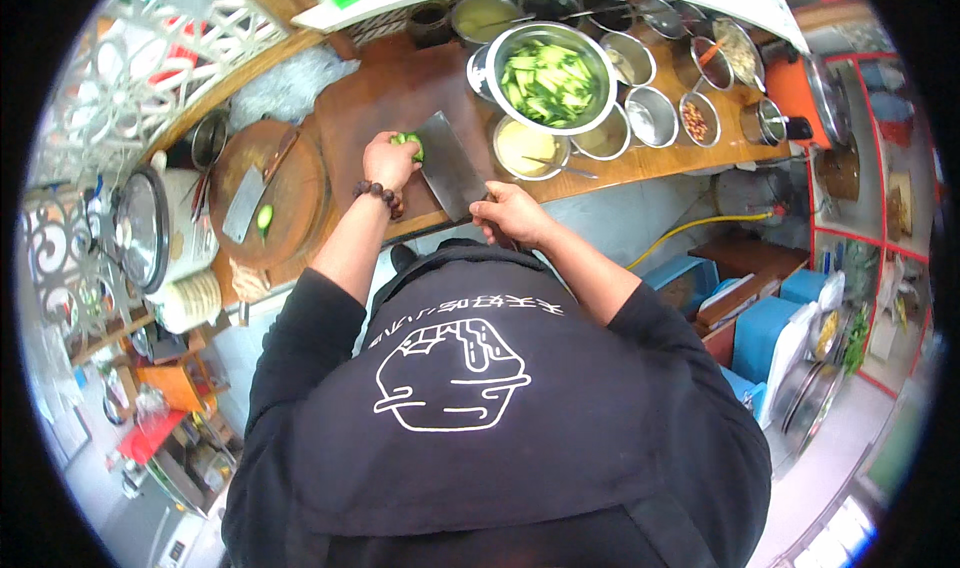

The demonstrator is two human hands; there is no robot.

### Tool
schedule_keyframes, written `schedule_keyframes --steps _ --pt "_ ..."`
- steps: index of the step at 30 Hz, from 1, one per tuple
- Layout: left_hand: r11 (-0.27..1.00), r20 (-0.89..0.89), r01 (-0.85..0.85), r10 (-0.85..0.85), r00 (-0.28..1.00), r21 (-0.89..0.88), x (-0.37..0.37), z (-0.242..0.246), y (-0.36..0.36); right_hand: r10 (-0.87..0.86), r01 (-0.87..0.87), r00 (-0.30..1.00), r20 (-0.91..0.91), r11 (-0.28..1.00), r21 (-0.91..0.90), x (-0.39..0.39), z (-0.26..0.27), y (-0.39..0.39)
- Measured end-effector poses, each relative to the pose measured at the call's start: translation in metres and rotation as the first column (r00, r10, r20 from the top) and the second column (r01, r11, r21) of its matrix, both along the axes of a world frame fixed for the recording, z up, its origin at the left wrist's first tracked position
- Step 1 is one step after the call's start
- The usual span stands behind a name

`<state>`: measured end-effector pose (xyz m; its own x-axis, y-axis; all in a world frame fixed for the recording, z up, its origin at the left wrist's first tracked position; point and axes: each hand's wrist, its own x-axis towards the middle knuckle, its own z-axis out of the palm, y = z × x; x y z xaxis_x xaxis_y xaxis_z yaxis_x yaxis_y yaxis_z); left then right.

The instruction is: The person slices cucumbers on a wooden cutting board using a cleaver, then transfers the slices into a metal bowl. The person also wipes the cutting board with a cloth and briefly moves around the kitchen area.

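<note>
My left hand (390, 164), with a beaded bracelet at the wrist, holds green cucumber pieces (410, 146) on a brown cutting board (375, 95). In my right hand (514, 214) is the handle of a wide cleaver (451, 167); its dark blade reaches over the board, right beside the cucumber. Beyond the cleaver to the right, a steel bowl (609, 88) full of cut cucumber (547, 84) rests above smaller containers. Part of the cucumber under my left fingers is hidden.
On the left, a round wooden chopping block (296, 227) bears a second cleaver (244, 204) and a cucumber piece (264, 217). Several steel containers stand at the right, one with peanuts (695, 121), another with a pale yellow food (525, 146). A lidded pot (146, 227) stands far left.
</note>
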<state>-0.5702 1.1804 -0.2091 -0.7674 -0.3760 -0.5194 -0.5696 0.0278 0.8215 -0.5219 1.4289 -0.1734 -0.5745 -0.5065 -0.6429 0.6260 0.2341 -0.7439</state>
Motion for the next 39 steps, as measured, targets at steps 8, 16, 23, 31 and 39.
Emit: schedule_keyframes --steps 8,16,23,31,39 --pt "0.849 -0.306 0.219 -0.397 0.865 -0.481 -0.068 0.058 0.091 -0.262 0.269 0.934 -0.242 0.963 -0.007 0.004 0.074 0.059" --pt "0.435 -0.102 0.411 -0.775 0.624 -0.801 -0.131 0.079 0.158 -0.603 0.594 0.764 -0.23 0.797 -0.114 0.016 0.108 0.131" --pt "0.218 -0.026 0.399 -0.901 0.433 -0.891 -0.142 0.063 0.167 -0.694 0.691 0.686 -0.218 0.715 -0.102 0.044 0.101 0.172" --pt "0.097 0.03 0.501 -0.971 0.239 -0.86 -0.138 0.064 0.207 -0.756 0.745 0.642 -0.13 0.655 -0.127 0.058 0.092 0.181" --pt "-0.06 0.102 0.528 -0.994 0.05 -0.847 -0.117 0.072 0.177 -0.762 0.747 0.638 -0.113 0.647 -0.15 0.06 0.092 0.18"
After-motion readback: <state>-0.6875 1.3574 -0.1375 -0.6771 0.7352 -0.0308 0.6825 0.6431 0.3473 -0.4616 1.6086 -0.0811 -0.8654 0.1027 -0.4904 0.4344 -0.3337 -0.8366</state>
